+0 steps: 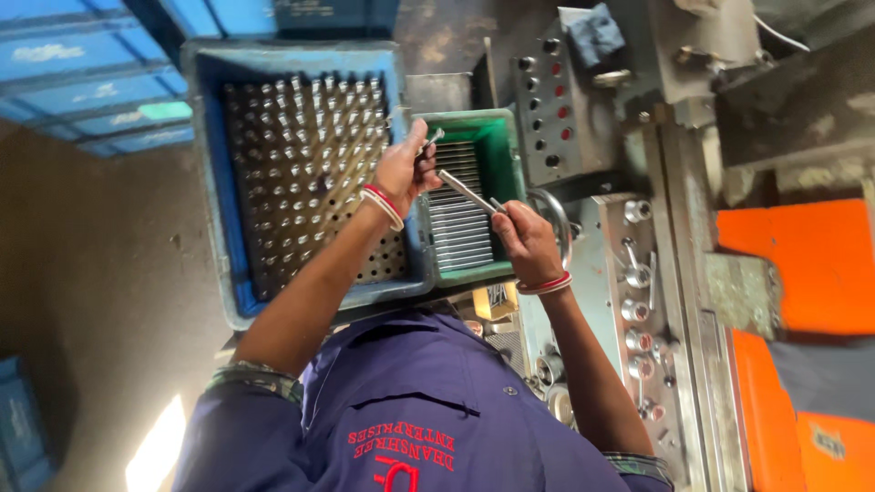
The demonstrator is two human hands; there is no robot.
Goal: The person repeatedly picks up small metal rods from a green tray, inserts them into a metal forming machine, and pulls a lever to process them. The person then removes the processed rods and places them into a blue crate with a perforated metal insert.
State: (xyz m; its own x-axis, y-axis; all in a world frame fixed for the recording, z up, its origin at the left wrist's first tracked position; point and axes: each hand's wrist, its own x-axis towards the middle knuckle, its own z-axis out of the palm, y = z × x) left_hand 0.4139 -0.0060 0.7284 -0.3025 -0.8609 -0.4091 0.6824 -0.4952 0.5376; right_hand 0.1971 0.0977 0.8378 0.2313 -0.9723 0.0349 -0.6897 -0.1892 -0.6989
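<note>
At a metal machine bench, the left hand pinches a short pin over the blue peg crate; the right hand grips a steel rod above the green tray; keeping both level avoids snagging.

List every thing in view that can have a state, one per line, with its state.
Left hand: closed on a short metal pin.
Right hand: closed on a long metal rod, tilted.
Blue crate: open, pegboard partly filled with upright pins.
Green tray: open, rods lying in rows.
Control panel: lamp state unclear.
</note>
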